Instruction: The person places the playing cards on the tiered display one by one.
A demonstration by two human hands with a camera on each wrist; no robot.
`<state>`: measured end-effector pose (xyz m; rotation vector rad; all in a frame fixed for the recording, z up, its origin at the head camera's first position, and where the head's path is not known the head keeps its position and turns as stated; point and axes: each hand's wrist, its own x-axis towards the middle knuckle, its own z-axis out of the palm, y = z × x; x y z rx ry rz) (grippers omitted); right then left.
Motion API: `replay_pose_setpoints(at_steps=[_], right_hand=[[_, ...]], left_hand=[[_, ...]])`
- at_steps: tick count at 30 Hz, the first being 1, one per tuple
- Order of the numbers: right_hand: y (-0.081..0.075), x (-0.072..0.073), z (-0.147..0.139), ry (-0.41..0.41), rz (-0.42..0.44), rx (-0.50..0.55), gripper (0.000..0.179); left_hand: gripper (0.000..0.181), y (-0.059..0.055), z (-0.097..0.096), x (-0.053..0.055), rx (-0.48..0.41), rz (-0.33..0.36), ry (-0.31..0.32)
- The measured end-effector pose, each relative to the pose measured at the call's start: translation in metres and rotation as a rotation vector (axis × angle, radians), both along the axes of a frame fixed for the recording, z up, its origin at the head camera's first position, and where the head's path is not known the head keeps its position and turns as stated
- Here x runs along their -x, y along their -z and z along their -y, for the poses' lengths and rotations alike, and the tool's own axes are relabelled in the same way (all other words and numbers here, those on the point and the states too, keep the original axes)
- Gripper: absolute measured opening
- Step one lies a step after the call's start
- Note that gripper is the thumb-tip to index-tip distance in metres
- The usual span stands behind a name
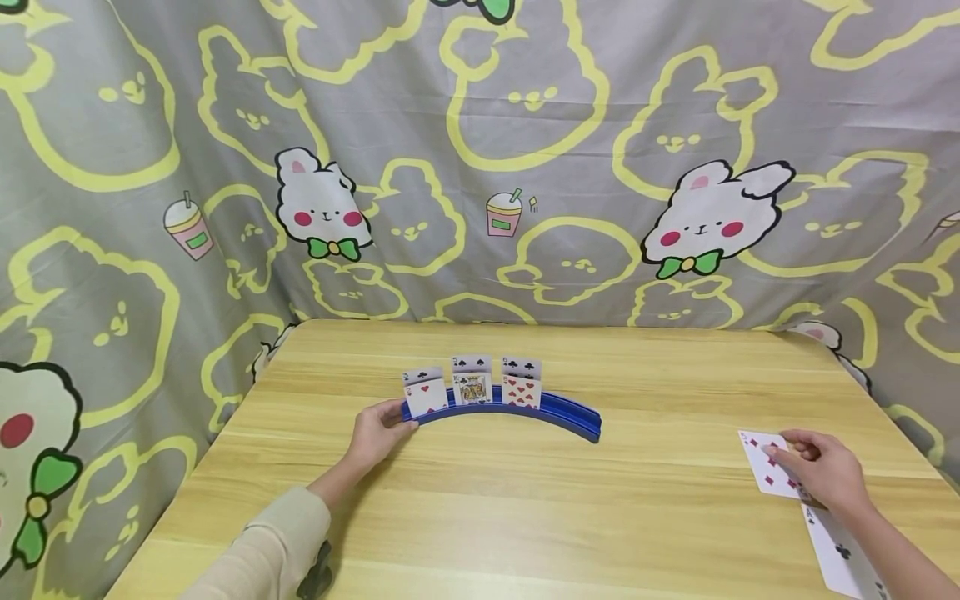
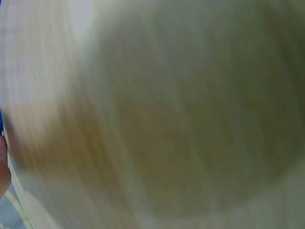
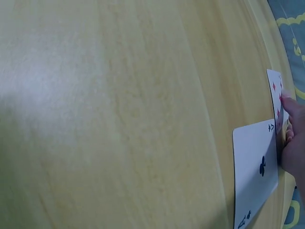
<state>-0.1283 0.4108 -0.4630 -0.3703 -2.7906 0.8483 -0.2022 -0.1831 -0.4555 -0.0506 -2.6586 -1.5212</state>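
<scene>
A curved blue card holder (image 1: 566,410) stands at mid-table in the head view. My left hand (image 1: 377,433) grips its left end between thumb and fingers; only a fingertip (image 2: 4,176) enters the left wrist view. Three front cards stand in it: a low heart (image 1: 424,398), a king (image 1: 472,388) and a higher heart (image 1: 522,392), each with a black-suit card partly hidden behind. Far to the right, my right hand (image 1: 825,471) pinches a diamonds playing card (image 1: 761,467), thumb on its face. Below that hand an ace of clubs (image 1: 834,550) lies face up, partly covered by the forearm.
The wooden table (image 1: 600,517) reaches back to a grey patterned curtain (image 1: 480,283), which also hangs along both sides. A small dark object (image 1: 317,573) lies beside the left sleeve, near the front edge.
</scene>
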Motion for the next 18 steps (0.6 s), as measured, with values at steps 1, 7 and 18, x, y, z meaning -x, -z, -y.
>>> replay_pose_setpoints(at_steps=[1, 7, 18], right_hand=[[0.0, 0.001, 0.0, -0.009, -0.006, -0.006, 0.049], [-0.003, 0.003, 0.001, -0.027, 0.049, -0.016, 0.055], [-0.01, 0.01, -0.001, -0.055, 0.135, -0.011, 0.048]], left_hand=[[0.035, 0.0, 0.0, 0.0, 0.001, 0.0, 0.0], [0.035, 0.001, 0.0, 0.0, 0.002, 0.003, -0.004], [0.036, 0.001, 0.0, 0.0, 0.01, 0.006, -0.005]])
